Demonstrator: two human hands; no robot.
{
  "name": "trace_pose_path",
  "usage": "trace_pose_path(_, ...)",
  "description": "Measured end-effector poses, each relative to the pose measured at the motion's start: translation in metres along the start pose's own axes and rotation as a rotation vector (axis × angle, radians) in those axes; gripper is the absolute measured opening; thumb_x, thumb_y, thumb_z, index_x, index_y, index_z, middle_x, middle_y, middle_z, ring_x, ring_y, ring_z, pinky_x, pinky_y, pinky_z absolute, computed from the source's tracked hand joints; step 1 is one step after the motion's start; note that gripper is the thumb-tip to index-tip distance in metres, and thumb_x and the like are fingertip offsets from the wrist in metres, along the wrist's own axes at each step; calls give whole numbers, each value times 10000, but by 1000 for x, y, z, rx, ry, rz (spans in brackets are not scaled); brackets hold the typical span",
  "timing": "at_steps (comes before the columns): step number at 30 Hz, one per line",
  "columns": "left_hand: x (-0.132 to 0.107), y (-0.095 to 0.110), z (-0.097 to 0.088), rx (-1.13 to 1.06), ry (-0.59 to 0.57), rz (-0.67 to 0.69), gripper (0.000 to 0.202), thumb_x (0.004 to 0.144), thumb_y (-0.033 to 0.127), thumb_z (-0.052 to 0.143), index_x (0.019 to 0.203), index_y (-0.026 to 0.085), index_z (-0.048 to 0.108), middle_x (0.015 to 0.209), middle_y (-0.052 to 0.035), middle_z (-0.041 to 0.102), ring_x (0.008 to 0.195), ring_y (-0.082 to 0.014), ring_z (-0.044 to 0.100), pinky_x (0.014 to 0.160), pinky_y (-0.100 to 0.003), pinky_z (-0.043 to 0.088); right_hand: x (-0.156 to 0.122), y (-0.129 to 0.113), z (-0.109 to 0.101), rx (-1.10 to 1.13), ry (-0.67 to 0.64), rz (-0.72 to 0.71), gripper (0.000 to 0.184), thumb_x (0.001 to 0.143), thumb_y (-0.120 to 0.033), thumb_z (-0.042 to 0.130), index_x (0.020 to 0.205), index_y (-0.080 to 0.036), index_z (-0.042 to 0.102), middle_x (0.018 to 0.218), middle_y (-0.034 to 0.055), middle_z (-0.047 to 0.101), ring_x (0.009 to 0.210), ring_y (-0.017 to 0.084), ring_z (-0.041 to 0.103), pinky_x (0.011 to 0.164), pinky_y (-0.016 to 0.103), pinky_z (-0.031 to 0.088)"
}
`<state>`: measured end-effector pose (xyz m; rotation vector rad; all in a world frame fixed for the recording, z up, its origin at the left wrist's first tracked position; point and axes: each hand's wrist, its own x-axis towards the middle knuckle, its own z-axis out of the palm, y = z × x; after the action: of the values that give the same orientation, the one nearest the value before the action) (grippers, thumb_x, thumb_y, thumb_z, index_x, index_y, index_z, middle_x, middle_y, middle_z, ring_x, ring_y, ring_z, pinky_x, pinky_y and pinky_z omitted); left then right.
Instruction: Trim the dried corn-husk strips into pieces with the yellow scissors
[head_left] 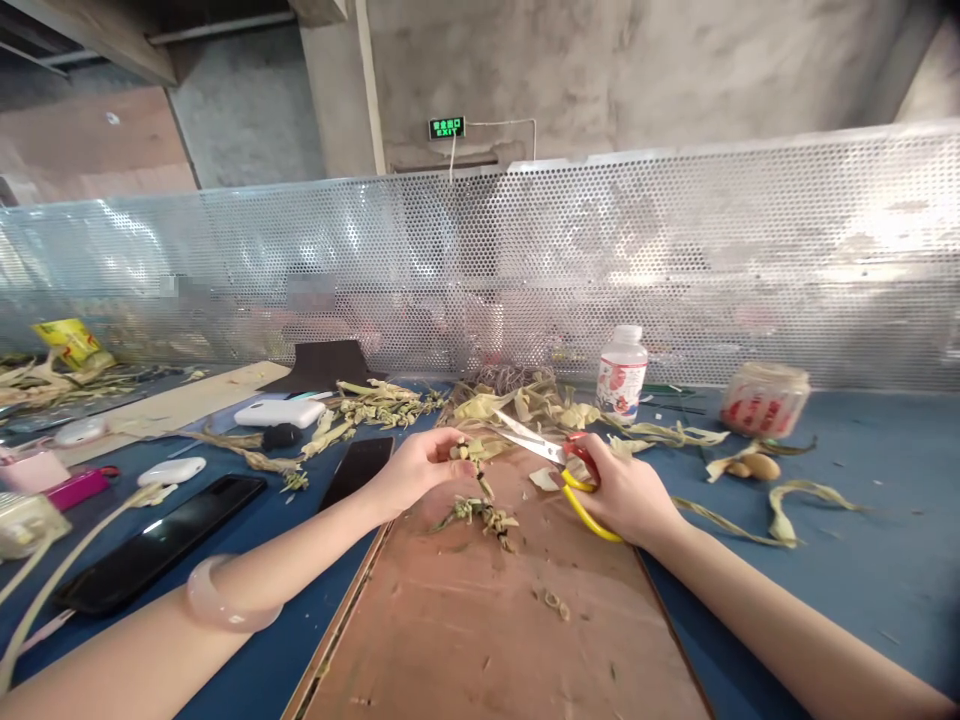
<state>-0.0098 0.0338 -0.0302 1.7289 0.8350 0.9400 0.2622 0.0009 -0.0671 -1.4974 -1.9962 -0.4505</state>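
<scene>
My left hand (431, 470) pinches a small knotted piece of dried plant husk (480, 458) above the wooden board (450, 620). In my right hand (630, 490) is a pair of scissors (551, 452) with red and yellow handles, its blades parted and pointing left toward the husk piece. Small knotted husk bits (487, 518) lie on the board just below my left hand. Behind the blades spreads a heap of pale dried husk strips (536, 400). Little curled scraps (553, 603) rest nearer to me on the board.
A white bottle (622, 375) and a glass jar (765, 400) stand at the back right. Phones (165, 540), a white power bank (279, 413) and cables lie on the blue table (847, 560) at left. A perforated metal screen (480, 270) closes off the back.
</scene>
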Motion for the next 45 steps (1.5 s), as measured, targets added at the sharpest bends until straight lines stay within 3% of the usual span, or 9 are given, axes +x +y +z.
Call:
trace_pose_path(11,-3,4,0,60,-6,24,271,721,356,693,933,190,658,959,-58,680,904,-217,612,850,-378,425,0,-1,0,1,-18,-20,329,799,-488,486,997,-226,507,654,8,664,563,206,632,474,251,366)
trace_pose_path(20,-5,7,2,95,-33,41,231,724,349,686,891,192,660,888,-27,660,836,-184,595,776,-315,420,-1,-1,0,27,-29,-24,319,821,-490,449,987,-220,477,583,-1,613,527,207,611,456,248,323)
trace_pose_path(27,-6,9,4,124,-98,34,273,737,355,666,969,213,657,863,-23,642,760,-164,573,672,-281,425,-4,-11,-3,78,-145,-122,328,756,-333,493,1063,-223,451,788,25,677,657,205,645,509,241,322)
trace_pose_path(32,-5,4,4,46,-122,14,271,711,318,701,956,211,657,875,-20,653,788,-170,585,709,-296,439,-4,-20,-3,112,-166,-142,301,743,-304,498,1030,-225,456,904,46,688,702,207,661,523,243,347)
trace_pose_path(45,-5,6,6,30,-171,38,234,707,266,717,932,216,674,935,-30,675,895,-194,603,822,-354,447,-4,-20,-2,158,-197,-165,273,759,-286,494,1021,-216,460,931,64,684,763,219,665,580,257,412)
